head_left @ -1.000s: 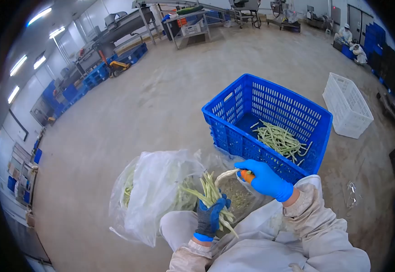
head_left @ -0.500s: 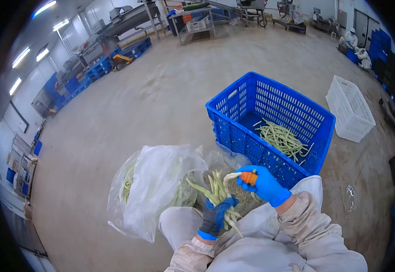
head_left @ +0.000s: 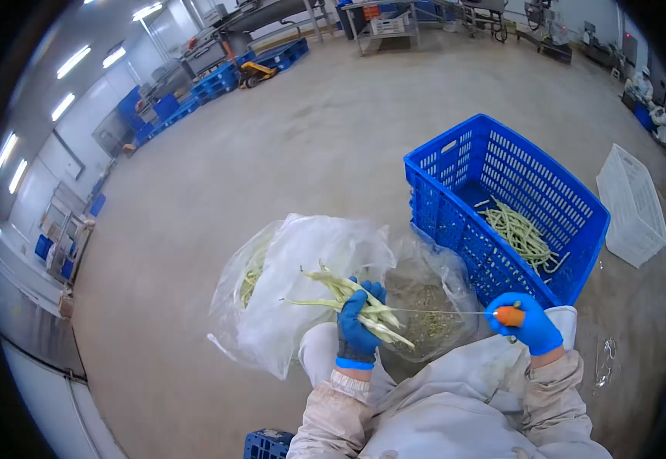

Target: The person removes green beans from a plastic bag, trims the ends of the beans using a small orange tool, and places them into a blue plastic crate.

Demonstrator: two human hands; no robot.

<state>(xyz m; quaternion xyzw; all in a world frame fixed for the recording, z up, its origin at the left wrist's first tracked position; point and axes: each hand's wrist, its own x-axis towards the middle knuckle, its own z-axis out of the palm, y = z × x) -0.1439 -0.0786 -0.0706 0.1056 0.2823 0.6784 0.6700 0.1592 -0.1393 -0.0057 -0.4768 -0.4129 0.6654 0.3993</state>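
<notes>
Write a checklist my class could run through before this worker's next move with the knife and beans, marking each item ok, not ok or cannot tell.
1. Knife held by its handle: ok, the right hand is closed around the orange grip.
2. Beans secured: ok, the left hand is closed around the bunch.
3. Bean ends lined up: not ok, they fan out unevenly.
4. Blade pointing away from the left hand: not ok, it points towards it.
5. Blade sharp: cannot tell, it shows only as a thin line.
6. Room in the blue crate: ok, the loose beans cover only part of its floor.
</notes>
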